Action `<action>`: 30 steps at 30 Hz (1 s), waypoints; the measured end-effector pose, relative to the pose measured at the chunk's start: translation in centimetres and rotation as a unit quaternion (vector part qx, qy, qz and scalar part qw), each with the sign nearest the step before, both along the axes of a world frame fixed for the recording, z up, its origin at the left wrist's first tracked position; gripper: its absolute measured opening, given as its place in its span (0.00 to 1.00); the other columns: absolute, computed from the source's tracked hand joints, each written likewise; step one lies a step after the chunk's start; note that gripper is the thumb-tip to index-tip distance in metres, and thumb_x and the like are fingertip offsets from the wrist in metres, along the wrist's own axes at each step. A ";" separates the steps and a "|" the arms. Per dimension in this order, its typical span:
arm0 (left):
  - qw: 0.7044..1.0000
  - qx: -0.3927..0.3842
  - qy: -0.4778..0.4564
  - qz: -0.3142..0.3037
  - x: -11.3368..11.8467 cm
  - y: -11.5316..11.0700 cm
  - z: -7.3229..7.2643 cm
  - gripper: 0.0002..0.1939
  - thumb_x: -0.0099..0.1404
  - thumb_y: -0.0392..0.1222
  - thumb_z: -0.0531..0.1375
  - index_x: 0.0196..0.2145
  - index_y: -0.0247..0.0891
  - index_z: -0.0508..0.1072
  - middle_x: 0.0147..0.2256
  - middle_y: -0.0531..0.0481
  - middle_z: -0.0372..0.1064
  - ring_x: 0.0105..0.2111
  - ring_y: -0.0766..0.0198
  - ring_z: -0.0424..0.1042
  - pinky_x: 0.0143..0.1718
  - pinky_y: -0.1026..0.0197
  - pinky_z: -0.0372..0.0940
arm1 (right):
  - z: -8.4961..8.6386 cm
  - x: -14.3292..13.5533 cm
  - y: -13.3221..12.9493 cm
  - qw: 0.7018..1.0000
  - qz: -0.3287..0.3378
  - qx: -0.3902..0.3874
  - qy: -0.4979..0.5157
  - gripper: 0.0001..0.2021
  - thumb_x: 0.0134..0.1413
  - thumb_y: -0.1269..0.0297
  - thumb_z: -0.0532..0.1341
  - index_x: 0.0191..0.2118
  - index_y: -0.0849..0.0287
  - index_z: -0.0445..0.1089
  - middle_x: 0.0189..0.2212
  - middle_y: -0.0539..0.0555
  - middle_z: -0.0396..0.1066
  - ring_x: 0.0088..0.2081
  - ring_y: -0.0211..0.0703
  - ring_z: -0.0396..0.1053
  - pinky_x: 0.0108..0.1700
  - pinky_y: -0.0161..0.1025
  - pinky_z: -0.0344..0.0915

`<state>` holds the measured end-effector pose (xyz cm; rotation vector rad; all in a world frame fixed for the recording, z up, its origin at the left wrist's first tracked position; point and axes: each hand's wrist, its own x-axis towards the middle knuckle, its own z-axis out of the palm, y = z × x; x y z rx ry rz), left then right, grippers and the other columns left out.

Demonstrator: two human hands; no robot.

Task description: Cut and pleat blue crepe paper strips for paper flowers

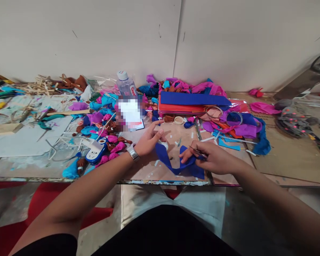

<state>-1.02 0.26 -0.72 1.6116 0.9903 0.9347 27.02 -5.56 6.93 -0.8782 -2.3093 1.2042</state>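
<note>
A strip of dark blue crepe-like material [173,168] curves in a U between my hands, just over the table's front edge. My left hand [148,141], wearing a watch [133,152], has its index finger stretched out and its thumb apart. The strip's left end comes up beneath it; its lower fingers are hidden. In my right hand [213,156] is a small pair of dark metal scissors [198,153], partly covered by the fingers. My right fingertips touch the strip's other side, where more blue material lies under the hand.
Behind my hands lie a phone [132,112], a tape roll [179,120] and stacked blue and red sheets [194,99]. A bottle [126,85] stands farther back. To the left are a power strip [96,151], coloured bundles and pliers [44,124]. Cardboard [288,156] covers the right side.
</note>
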 end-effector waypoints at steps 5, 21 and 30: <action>0.990 0.009 0.110 -0.091 -0.5 -0.2 0.6 0.34 0.70 0.66 0.58 0.60 0.36 0.69 0.23 0.55 0.67 0.21 0.68 0.65 0.24 0.66 0.57 | -1.2 0.3 -0.9 0.998 -0.021 0.045 -0.048 0.20 0.47 0.80 0.58 0.45 0.52 0.73 0.41 0.51 0.81 0.43 0.46 0.79 0.46 0.40 0.72; 0.869 0.252 0.361 -0.226 2.0 -6.4 5.0 0.13 0.69 0.45 0.59 0.46 0.37 0.76 0.35 0.44 0.76 0.40 0.52 0.76 0.48 0.50 0.66 | -2.3 -0.2 -0.2 0.934 -0.279 0.215 0.056 0.14 0.54 0.75 0.61 0.43 0.50 0.66 0.37 0.49 0.79 0.34 0.46 0.75 0.39 0.43 0.70; 0.910 0.236 0.313 -0.132 -3.1 -7.4 7.8 0.07 0.71 0.42 0.56 0.41 0.40 0.73 0.40 0.46 0.75 0.39 0.57 0.73 0.43 0.56 0.64 | -2.5 1.6 1.1 0.894 -0.311 0.317 -0.066 0.15 0.48 0.73 0.61 0.44 0.53 0.72 0.42 0.59 0.77 0.45 0.57 0.74 0.48 0.52 0.70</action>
